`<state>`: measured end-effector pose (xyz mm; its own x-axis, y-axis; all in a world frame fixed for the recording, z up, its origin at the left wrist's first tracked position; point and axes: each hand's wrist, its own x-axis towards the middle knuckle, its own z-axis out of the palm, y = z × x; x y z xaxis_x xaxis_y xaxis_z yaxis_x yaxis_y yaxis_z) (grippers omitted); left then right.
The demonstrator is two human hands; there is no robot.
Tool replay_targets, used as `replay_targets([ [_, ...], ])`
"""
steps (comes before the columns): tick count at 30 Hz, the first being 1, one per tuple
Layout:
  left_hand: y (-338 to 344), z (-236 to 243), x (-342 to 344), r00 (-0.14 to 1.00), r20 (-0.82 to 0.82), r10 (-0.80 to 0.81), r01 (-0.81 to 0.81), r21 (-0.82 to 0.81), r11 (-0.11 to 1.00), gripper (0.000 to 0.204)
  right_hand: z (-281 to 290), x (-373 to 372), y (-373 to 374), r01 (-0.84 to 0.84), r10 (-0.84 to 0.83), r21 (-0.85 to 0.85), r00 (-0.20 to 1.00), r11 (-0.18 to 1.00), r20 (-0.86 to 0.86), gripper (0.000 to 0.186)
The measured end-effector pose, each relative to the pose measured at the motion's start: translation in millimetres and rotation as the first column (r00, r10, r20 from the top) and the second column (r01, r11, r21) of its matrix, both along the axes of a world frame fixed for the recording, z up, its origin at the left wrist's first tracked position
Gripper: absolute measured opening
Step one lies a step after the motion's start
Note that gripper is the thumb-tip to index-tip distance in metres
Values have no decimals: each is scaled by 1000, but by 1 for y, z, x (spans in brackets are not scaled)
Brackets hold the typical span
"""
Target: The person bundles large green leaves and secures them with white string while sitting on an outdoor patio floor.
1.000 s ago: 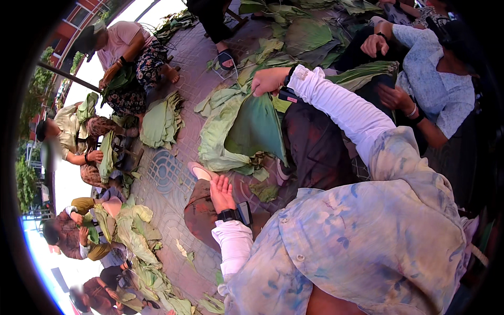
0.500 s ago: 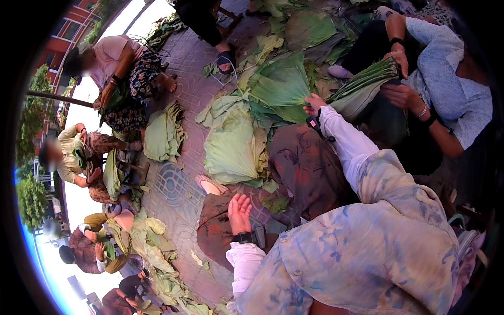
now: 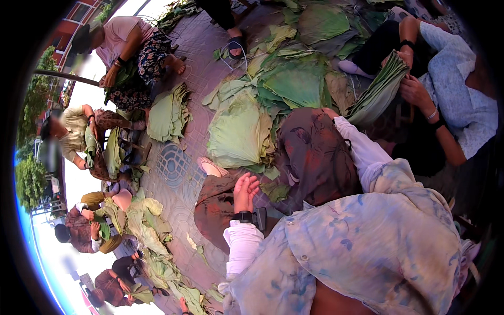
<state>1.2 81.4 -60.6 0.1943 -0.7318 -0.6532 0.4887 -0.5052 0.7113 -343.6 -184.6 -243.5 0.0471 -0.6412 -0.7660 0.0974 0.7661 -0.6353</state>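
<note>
My left hand (image 3: pixel 245 193) is raised over my left knee, palm turned up, fingers loosely bent and holding nothing. My right hand (image 3: pixel 329 112) reaches past my right knee (image 3: pixel 315 152) to the edge of a stack of broad dark-green leaves (image 3: pixel 294 81); its fingers are hidden behind the knee, so I cannot see whether they grip a leaf. In front of my feet, beside that stack, lies a pile of paler green leaves (image 3: pixel 239 131). At the right, a co-worker's hands hold a folded bundle of leaves (image 3: pixel 379 92).
Several people sit along the left, handling leaves. A separate leaf pile (image 3: pixel 168 115) lies on the paving before one of them. Loose leaves (image 3: pixel 152 231) are strewn at the lower left. A round patterned cover (image 3: pixel 174 165) is set in the paving.
My right hand has let go of the broad leaf, which now lies flat on the stack, and has drawn back toward my knee. My left hand's fingers have curled a little. The co-worker's bundle stands more upright.
</note>
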Motion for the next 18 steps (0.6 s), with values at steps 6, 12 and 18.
replay_targets([
  [6, 7, -2, 9, 1000, 4, 26, -26, -65, 998, 29, 5, -20, 70, -116, 114, -12, 987, 993, -112, 17],
  [12, 20, 0, 18, 997, -26, 73, -76, -146, 986, 26, 32, -62, 130, -484, 396, -89, 797, 871, -457, 23],
  [18, 33, 14, 20, 992, -57, 116, -126, -245, 961, 26, 69, -120, 149, -887, 433, -40, 263, 460, -862, 31],
])
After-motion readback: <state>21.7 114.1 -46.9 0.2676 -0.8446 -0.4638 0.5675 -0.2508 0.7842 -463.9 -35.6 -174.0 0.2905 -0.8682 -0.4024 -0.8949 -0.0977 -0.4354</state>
